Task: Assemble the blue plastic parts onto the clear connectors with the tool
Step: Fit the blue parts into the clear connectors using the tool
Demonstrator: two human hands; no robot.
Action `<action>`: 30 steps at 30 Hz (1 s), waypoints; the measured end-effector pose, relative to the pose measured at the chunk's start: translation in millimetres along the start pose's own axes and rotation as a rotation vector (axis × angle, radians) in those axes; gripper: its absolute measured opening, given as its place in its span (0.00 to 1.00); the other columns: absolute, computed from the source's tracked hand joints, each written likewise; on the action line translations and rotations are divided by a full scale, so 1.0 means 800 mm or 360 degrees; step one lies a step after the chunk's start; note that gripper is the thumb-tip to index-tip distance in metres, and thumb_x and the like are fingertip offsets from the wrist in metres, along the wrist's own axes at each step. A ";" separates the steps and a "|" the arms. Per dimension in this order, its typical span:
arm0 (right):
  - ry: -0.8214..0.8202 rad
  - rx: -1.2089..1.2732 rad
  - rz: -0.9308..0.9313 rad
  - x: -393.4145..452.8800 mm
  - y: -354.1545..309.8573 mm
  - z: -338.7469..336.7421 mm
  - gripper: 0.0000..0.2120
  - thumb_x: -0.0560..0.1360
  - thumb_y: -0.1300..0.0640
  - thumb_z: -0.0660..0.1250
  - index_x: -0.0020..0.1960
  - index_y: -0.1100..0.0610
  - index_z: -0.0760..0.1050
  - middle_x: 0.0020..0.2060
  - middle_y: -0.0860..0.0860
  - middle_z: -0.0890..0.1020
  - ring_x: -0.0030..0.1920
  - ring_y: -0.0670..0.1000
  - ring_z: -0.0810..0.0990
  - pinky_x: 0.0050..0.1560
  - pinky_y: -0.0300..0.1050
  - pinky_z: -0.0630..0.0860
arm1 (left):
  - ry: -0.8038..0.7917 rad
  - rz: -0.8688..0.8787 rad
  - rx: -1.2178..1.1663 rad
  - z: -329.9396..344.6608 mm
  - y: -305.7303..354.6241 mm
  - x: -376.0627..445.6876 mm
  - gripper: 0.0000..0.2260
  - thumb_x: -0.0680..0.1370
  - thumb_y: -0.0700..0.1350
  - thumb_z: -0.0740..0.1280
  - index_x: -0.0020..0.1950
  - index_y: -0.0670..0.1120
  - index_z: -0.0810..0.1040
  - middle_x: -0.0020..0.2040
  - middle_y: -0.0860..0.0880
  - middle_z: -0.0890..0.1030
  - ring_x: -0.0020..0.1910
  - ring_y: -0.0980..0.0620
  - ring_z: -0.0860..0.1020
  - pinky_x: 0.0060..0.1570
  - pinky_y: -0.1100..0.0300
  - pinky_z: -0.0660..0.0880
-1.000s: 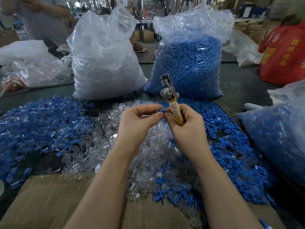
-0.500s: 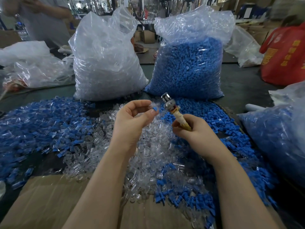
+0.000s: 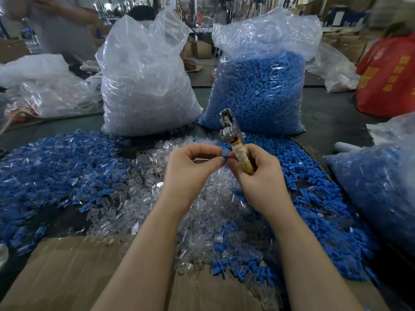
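The left hand (image 3: 190, 169) pinches a blue part (image 3: 225, 156); the right hand (image 3: 258, 176) grips the tool (image 3: 235, 144). Fingers should align it squarely before pressing.

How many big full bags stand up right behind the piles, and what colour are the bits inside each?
Bag of clear bits: 1
Bag of blue bits: 1
Total: 2
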State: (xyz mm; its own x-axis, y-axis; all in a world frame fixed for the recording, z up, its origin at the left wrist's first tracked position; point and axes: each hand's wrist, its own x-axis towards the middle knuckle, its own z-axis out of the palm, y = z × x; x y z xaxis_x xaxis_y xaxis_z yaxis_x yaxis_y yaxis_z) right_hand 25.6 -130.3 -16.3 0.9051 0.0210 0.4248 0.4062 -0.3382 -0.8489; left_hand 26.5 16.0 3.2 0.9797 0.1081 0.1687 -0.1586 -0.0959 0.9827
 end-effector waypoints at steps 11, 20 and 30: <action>-0.0034 -0.0049 0.0013 0.000 0.000 -0.003 0.08 0.77 0.58 0.69 0.42 0.50 0.74 0.29 0.40 0.76 0.28 0.41 0.70 0.29 0.31 0.66 | -0.0047 -0.0022 0.0040 0.001 0.002 -0.002 0.08 0.71 0.35 0.76 0.43 0.48 0.85 0.41 0.49 0.86 0.44 0.50 0.85 0.51 0.56 0.81; -0.0305 -0.0023 0.0280 0.001 0.006 -0.020 0.05 0.77 0.56 0.68 0.46 0.57 0.74 0.33 0.50 0.73 0.31 0.44 0.68 0.33 0.37 0.67 | 0.0069 -0.0049 -0.0398 -0.011 0.001 0.004 0.10 0.72 0.34 0.74 0.50 0.44 0.81 0.43 0.47 0.84 0.44 0.52 0.83 0.50 0.58 0.80; -0.0580 -0.0234 0.0380 0.000 0.003 -0.022 0.08 0.77 0.54 0.69 0.50 0.57 0.73 0.43 0.57 0.78 0.39 0.53 0.74 0.43 0.52 0.72 | 0.0071 0.0070 -0.0441 -0.019 -0.001 0.007 0.11 0.73 0.31 0.72 0.51 0.43 0.79 0.41 0.51 0.84 0.42 0.55 0.82 0.47 0.62 0.80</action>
State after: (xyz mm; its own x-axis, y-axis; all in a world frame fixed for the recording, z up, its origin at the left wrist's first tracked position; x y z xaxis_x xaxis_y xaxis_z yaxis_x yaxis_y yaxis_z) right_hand 24.1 -147.6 -13.2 0.9671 0.2467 0.0620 0.1825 -0.5031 -0.8447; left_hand 30.2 31.9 4.6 0.9657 0.1541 0.2087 -0.2343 0.1719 0.9569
